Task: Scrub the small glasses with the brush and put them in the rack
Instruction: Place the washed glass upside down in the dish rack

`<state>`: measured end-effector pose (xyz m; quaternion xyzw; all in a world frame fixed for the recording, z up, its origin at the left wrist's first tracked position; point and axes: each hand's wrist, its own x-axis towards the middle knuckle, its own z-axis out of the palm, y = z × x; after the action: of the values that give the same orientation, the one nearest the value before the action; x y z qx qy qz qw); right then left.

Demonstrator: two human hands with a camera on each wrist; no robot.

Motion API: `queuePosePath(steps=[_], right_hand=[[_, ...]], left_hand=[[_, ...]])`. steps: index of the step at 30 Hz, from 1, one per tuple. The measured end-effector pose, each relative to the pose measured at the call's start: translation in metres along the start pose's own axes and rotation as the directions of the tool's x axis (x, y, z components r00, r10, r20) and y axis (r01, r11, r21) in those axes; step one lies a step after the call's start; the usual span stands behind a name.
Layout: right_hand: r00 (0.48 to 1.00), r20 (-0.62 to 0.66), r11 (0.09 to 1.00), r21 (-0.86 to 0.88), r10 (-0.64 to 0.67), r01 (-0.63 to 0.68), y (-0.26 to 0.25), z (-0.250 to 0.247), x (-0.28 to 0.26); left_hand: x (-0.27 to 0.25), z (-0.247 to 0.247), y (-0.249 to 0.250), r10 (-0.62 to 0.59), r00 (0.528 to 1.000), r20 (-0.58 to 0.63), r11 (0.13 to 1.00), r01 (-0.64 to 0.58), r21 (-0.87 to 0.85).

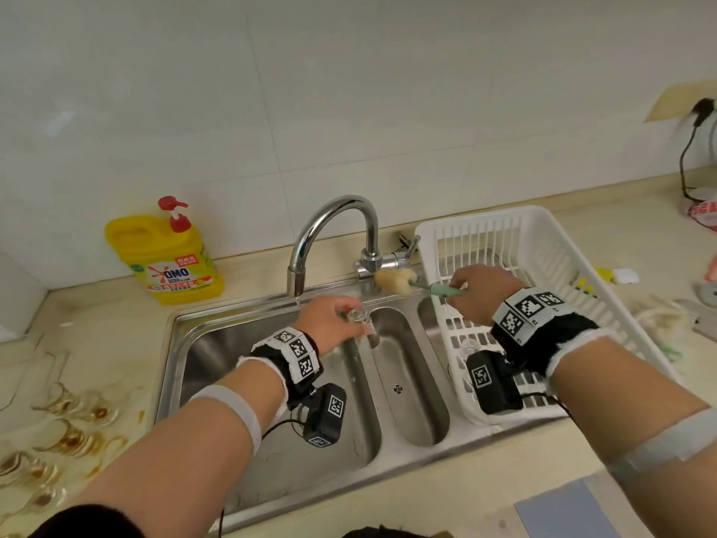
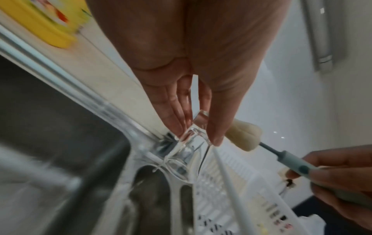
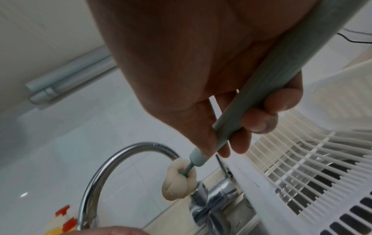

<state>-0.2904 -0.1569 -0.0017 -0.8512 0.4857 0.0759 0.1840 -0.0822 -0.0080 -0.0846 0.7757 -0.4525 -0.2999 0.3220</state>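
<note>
A clear small glass (image 2: 193,143) is pinched by fingertips of the left hand (image 1: 329,322) over the sink (image 1: 271,452), beside the tap (image 1: 333,231); the right hand (image 1: 481,297) grips a sponge-tipped brush (image 1: 399,283) above the white rack (image 1: 543,242).

beige counter (image 1: 446,495) carries yellow detergent bottle (image 1: 167,258), dirty glasses (image 1: 58,440), steel sink (image 1: 217,335).

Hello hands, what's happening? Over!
Left hand pinches small glass over sink. Right hand grips brush, outside glass. Rack path clear.
</note>
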Motion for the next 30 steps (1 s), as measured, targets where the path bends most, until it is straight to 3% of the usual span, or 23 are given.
queuePosePath(steps=[3,6,9,14,19,25,30], right_hand=[[0.999,-0.030,0.998,0.059,0.034,-0.032,0.037,-0.017,-0.003],[0.994,-0.048,0.993,0.075,0.098,-0.094,0.086,-0.030,-0.001],[0.992,-0.034,0.990,0.089,0.118,-0.114,0.136,-0.040,0.003],[0.993,0.007,0.980,0.162,0.115,-0.114,0.193,-0.043,0.016],[0.997,0.038,0.980,0.183,0.071,-0.076,0.220,-0.036,0.032],[0.998,0.060,0.989,0.146,0.028,-0.036,0.226,-0.030,0.049],[0.996,0.090,0.989,0.145,0.018,-0.031,0.227,-0.030,0.055]], left_hand=[[0.014,0.025,0.048,0.080,0.997,-0.003,0.997,-0.080,-0.020],[0.036,0.062,0.093,0.118,0.989,0.089,0.985,-0.128,0.113],[0.063,0.103,0.122,0.070,0.978,0.195,0.926,-0.137,0.351],[0.098,0.153,0.144,-0.043,0.982,0.186,0.798,-0.078,0.597],[0.130,0.177,0.143,-0.143,0.980,0.135,0.734,0.014,0.679],[0.142,0.193,0.142,-0.252,0.935,0.249,0.606,-0.048,0.794],[0.146,0.200,0.137,-0.308,0.913,0.269,0.564,-0.053,0.824]])
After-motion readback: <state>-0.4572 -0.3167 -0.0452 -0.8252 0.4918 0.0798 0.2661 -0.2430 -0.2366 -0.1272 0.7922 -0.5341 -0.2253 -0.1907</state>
